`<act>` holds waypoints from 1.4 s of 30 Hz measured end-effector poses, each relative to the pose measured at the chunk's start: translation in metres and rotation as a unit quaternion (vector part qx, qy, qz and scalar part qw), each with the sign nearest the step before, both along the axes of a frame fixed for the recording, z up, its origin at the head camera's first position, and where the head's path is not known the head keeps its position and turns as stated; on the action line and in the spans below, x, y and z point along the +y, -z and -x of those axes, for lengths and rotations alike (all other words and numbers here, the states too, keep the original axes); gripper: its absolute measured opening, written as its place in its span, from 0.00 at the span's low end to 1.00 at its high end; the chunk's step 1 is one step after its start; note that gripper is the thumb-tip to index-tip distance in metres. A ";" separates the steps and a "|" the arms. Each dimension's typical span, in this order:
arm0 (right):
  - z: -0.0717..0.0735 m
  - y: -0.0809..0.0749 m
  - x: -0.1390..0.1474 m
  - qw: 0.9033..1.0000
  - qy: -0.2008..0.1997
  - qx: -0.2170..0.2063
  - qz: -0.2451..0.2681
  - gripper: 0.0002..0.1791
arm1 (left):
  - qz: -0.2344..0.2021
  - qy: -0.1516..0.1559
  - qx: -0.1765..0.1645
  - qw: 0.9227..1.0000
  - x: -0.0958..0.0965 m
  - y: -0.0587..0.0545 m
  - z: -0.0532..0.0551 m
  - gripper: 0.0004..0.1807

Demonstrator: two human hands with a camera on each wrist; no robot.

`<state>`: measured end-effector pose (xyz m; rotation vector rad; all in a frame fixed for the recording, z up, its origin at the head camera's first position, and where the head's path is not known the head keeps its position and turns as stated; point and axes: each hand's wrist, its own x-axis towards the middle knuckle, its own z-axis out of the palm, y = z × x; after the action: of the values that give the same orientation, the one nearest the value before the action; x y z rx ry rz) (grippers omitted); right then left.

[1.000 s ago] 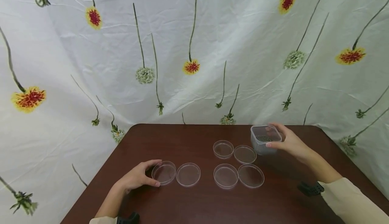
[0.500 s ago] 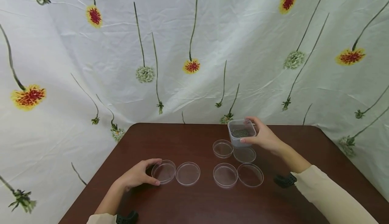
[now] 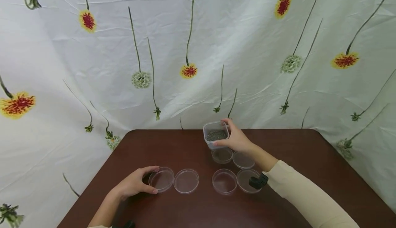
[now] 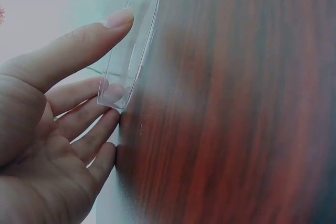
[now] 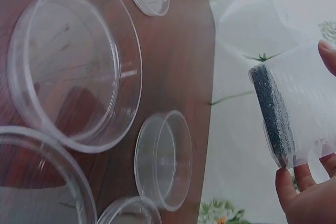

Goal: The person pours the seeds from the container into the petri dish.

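Observation:
My right hand (image 3: pixel 233 138) grips a clear square plastic tub (image 3: pixel 215 145) by its right side, holding it raised over the back of the table. A layer of dark grey granules (image 5: pixel 271 114) lies in the bottom of the tub. With thumb and fingers around its rim, my left hand (image 3: pixel 136 182) holds the leftmost petri dish (image 3: pixel 161 180) on the table; the left wrist view shows this dish (image 4: pixel 134 40) edge-on. Another clear petri dish (image 3: pixel 186 181) sits just right of it. Just below the tub in the head view stands a further dish (image 3: pixel 222 156).
Right of centre are more petri dishes: one behind (image 3: pixel 243 160) and two in front, the left one (image 3: pixel 224 182) and the right one (image 3: pixel 244 180), partly covered by the right wrist's black camera (image 3: pixel 258 181). A flowered white cloth (image 3: pixel 173 49) hangs behind the brown table (image 3: pixel 173 142).
My right hand has carried the tub leftward from the table's back right, past the rear right dish. The left hand stays at its dish. The head view has shifted slightly.

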<state>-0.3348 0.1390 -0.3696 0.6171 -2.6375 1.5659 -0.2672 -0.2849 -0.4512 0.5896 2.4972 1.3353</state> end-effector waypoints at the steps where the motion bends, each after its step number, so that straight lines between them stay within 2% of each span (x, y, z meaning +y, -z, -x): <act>1: 0.001 0.001 -0.006 1.000 0.000 0.006 -0.007 0.56 | 0.001 0.001 0.000 1.000 -0.002 0.000 -0.002 0.49; 10: 0.007 0.001 -0.051 0.999 -0.010 0.042 -0.005 0.56 | -0.001 0.004 -0.004 1.000 -0.005 0.001 -0.007 0.49; 18: 0.014 0.006 -0.078 0.996 -0.032 0.078 -0.033 0.57 | 0.007 -0.007 -0.006 1.000 -0.003 0.000 -0.006 0.50; 27: 0.010 0.018 -0.108 0.991 -0.051 0.111 -0.063 0.56 | -0.005 -0.003 -0.016 1.000 -0.005 0.002 -0.007 0.49; 30: 0.008 0.026 -0.120 0.983 -0.051 0.149 -0.098 0.56 | -0.005 0.000 -0.013 1.000 -0.004 0.003 -0.007 0.48; 35: 0.003 0.032 -0.136 0.964 -0.050 0.218 -0.146 0.56 | -0.005 0.007 -0.009 1.000 -0.003 0.000 -0.003 0.48; 42: -0.003 0.042 -0.148 0.947 -0.069 0.252 -0.188 0.55 | -0.003 0.015 -0.006 1.000 0.000 -0.001 0.000 0.48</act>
<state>-0.3321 -0.0088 -0.4116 1.0702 -2.5248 0.7659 -0.2673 -0.2849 -0.4499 0.6163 2.4649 1.3318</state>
